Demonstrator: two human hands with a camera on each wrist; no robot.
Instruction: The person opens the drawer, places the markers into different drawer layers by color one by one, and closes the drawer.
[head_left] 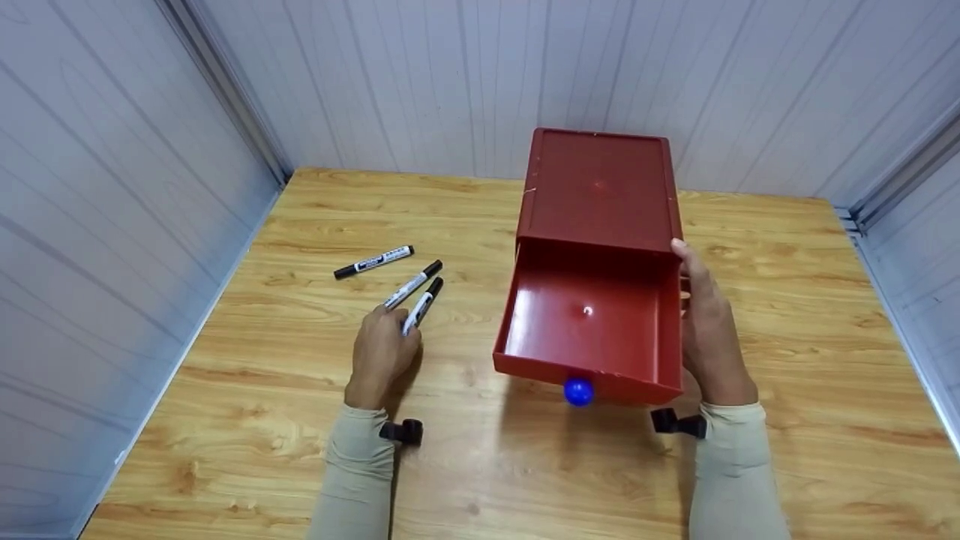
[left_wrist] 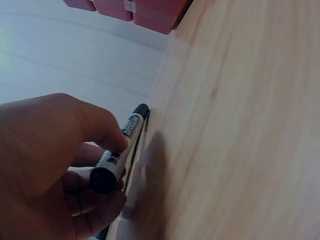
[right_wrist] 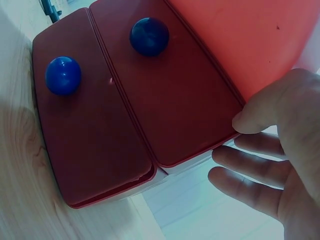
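While left hand pinches a marker clear of the cabinet, uncurled right hand touches its edge.

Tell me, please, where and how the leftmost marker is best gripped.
The leftmost marker is probably best pinched mid-barrel from above, across its long sides: it is slim, lies flat on the table, and nothing covers it.

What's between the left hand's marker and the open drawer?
Only bare wooden tabletop between the held marker and open drawer; the head view shows it.
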